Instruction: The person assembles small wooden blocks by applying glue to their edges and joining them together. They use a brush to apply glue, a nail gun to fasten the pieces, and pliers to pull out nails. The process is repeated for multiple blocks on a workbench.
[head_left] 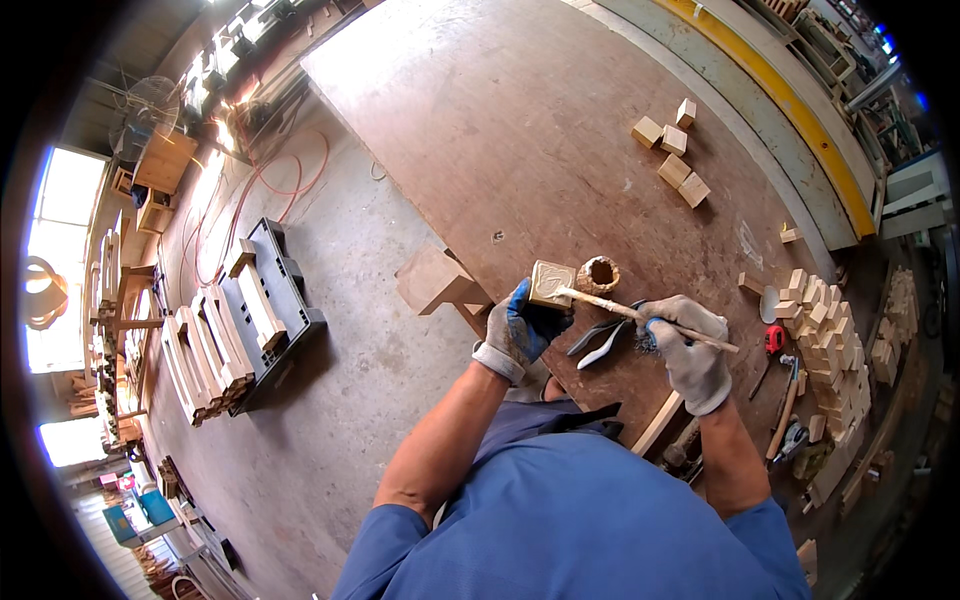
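In my left hand (pixel 522 328), gloved in grey and blue, is a small wooden block (pixel 552 272). Its upturned face is smeared with a pale, glue-like coating. My right hand (pixel 692 352), in a similar glove, is closed around a thin wooden stick (pixel 610 304), whose pale-coated tip touches that face. A small round pot (pixel 598 289), crusted around its rim, stands on the brown tabletop (pixel 500 150) just beyond the block. Between my hands lies a hand tool with pale and dark handles (pixel 598 353), perhaps pliers; its head is hidden by my right hand.
Several loose blocks (pixel 674 142) lie farther out on the table. At right are a large stack of blocks (pixel 838 340), a red tape measure (pixel 774 339) and a wooden-handled tool (pixel 783 415). Wooden bars (pixel 205 350) rest by a black pallet (pixel 300 290) on the floor at left.
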